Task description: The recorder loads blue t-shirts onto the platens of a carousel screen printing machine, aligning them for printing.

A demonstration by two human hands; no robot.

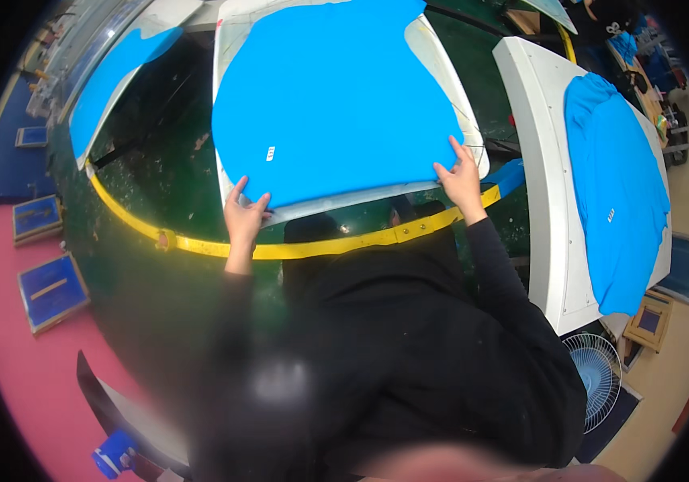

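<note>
A bright blue fabric piece (pixel 338 102) with a small white tag lies flat over a white platen board (pixel 441 54) in front of me. My left hand (pixel 245 217) is at its near left corner, thumb and fingertips apart on the cloth's edge. At the near right corner, my right hand (pixel 460 181) touches the cloth with thumb and forefinger spread. Whether either hand pinches the fabric cannot be told. The board's pale near edge shows between the hands, below the cloth's hem.
A yellow curved rail (pixel 332 247) runs between me and the board. On the right, a white stand (pixel 543 181) bears a heap of blue fabric (pixel 615 193); a fan (pixel 594 379) is below it. Another board with blue cloth (pixel 112 84) is at left. Framed screens (pixel 53 292) lie on the pink surface.
</note>
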